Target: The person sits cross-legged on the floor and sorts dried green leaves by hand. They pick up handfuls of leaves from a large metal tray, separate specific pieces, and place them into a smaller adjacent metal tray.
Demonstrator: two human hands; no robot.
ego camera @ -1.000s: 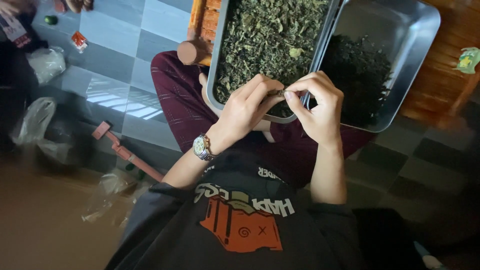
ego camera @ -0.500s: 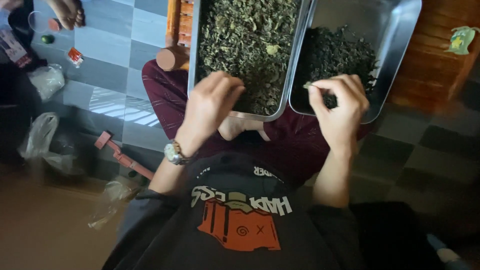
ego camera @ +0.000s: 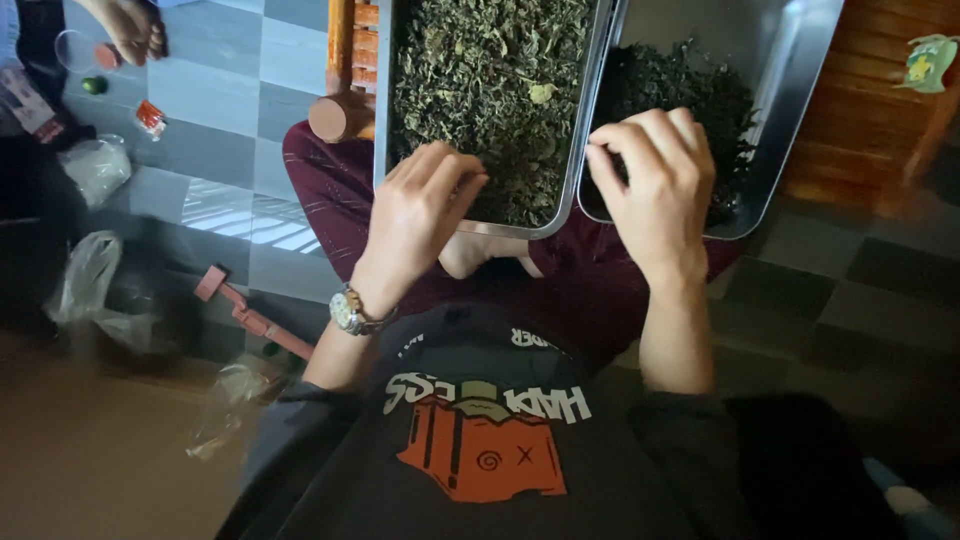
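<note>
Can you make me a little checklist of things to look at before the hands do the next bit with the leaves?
1. Left hand over the green-leaf tray: ok.
2. Right hand over the dark-leaf tray: ok.
3. Right fingertips pinched together: ok; whether they hold a leaf: cannot tell.
4. Trays side by side, rims close: ok.
5. Green leaves inside their tray, none spilled on the lap: ok.
6. Trays resting steady: cannot tell.

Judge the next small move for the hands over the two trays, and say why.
Probably the left hand picks another bit from the green leaves, since its fingers rest in that tray. The right hand hangs pinched over the darker leaves; whether it holds anything cannot be told.
</note>
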